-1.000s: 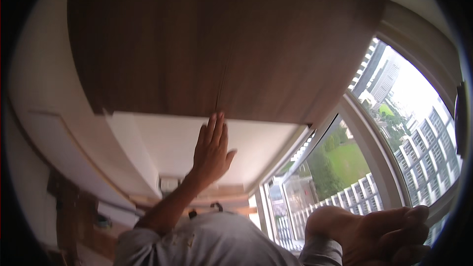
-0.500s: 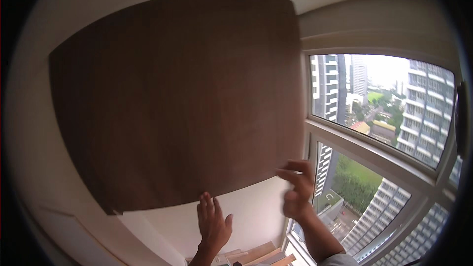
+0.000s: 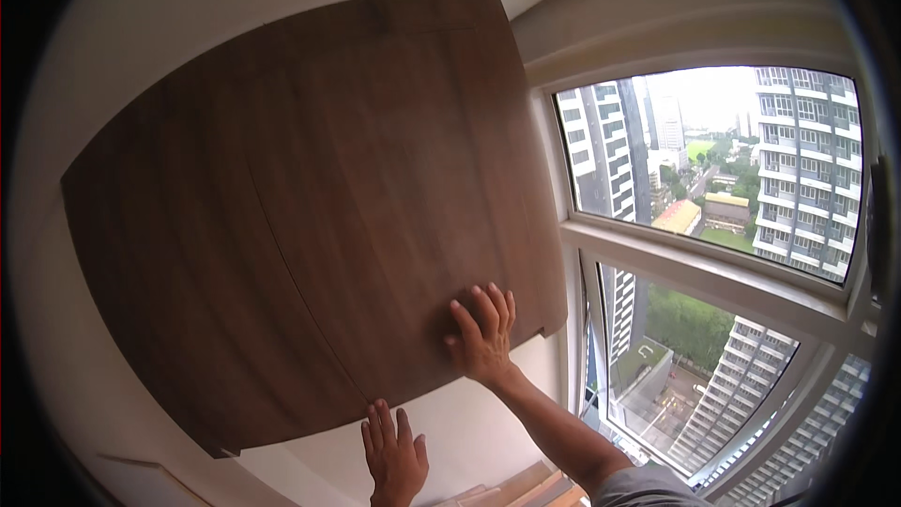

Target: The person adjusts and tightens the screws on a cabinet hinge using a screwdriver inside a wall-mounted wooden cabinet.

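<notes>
A dark brown wooden wall cabinet (image 3: pixel 375 188) fills the middle and left of the view, with a thin dark seam running down between its two doors. My right hand (image 3: pixel 483 340) rests on the lower part of the right door, fingers spread and slightly bent. Below it and to the left, my left hand (image 3: pixel 393 453) reaches up with extended fingers, its tips at the cabinet's bottom edge near the lower end of the seam. Neither hand grips anything.
A window (image 3: pixel 709 160) with a pale frame (image 3: pixel 704 258) stands right of the cabinet; tall buildings show outside. Under the cabinet is a white wall (image 3: pixel 460 422). Several wooden boards (image 3: pixel 526 486) lie at the bottom, partly cut off.
My right hand has moved left from beside the cabinet's lower right edge onto its door. My left hand stays at the bottom edge. The view has shifted, and the door seam now shows clearly.
</notes>
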Demonstrator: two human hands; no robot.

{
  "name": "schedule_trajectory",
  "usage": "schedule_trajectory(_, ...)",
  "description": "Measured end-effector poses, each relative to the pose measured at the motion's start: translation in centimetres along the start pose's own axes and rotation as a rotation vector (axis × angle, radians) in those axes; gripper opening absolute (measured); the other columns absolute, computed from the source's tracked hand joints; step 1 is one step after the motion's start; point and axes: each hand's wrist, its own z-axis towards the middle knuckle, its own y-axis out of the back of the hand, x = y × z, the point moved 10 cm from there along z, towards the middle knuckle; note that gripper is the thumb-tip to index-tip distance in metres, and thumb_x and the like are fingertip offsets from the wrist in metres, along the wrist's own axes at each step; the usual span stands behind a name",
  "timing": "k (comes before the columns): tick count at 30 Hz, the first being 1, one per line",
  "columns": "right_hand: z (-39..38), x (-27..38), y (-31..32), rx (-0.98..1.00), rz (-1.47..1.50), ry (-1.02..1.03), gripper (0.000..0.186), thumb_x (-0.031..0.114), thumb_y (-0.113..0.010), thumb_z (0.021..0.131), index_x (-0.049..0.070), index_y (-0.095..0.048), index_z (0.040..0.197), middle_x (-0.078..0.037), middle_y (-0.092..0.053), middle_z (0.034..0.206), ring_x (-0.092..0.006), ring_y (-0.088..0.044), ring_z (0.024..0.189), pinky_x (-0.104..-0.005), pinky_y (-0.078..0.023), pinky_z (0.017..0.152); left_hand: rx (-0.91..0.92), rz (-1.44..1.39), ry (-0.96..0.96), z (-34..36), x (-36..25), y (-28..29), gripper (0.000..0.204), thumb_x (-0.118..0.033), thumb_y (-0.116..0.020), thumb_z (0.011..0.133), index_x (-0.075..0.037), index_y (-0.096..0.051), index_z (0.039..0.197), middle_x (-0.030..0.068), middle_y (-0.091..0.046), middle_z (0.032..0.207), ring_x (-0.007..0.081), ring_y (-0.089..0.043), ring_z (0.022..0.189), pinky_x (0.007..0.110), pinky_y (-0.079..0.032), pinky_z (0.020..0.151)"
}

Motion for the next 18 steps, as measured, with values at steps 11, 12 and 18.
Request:
schedule_trajectory(11,-0.1,1.8,0.5,-0.059,0.263,0.162,0.064,0.045,-0.079,0.076,0.027,-0.063,0.136,-0.014,-0.047,0.151,-0.0398,-0.037,0.146,-0.0632,-0.02,0.121,-0.01,0.046,0.009,2.8,-2.0,-1.1,0.046,-0.025,-0.06,0.099,0.004,-0.059,0.135,0.0333,-0.014,0.165,0.0492,-0.016,0.153,0.06,-0.02,0.123)
schedule_trajectory(12,-0.6,1.8,-0.7,-0.041,0.196,0.232,0.057,0.049,-0.072,0.084,0.027,-0.064,0.135,-0.015,-0.049,0.149,-0.0398,-0.039,0.145,-0.062,-0.019,0.122,-0.008,0.036,0.005,3.1,-2.2,-1.2,0.044,-0.023,-0.061,0.098,0.003,-0.06,0.134,0.0332,-0.013,0.165,0.05,-0.015,0.153,0.06,-0.02,0.122)
schedule_trajectory(18,2.6,4.2,-0.8,0.059,0.18,0.131,0.06,0.036,-0.08,0.078,0.021,-0.065,0.134,-0.013,-0.053,0.143,-0.0364,-0.046,0.137,-0.0598,-0.03,0.115,-0.052,-0.002,-0.024,1.0,0.0,0.5,0.051,-0.02,-0.069,0.091,-0.002,-0.059,0.137,0.0341,-0.013,0.165,0.0539,-0.015,0.152,0.064,-0.021,0.121)
